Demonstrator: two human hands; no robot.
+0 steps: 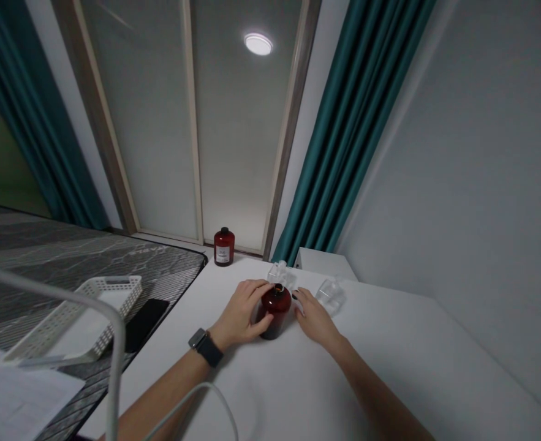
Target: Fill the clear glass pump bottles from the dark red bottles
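Note:
A dark red bottle [277,311] with an open neck stands on the white table [389,361]. My left hand [242,312], with a smartwatch on the wrist, curls around the bottle's left side and grips it. My right hand [314,317] lies just right of the bottle, fingers stretched flat on the table, touching or nearly touching it. Two small clear glass bottles [279,271] [329,293] sit just behind my hands. A second dark red bottle [223,247] with a cap and a white label stands at the table's far edge.
A white plastic basket [68,318] and a black phone [145,321] lie on the grey patterned bed at the left. Papers [17,398] and a white cable [114,343] are at the near left. Teal curtains flank a window; a white wall is on the right.

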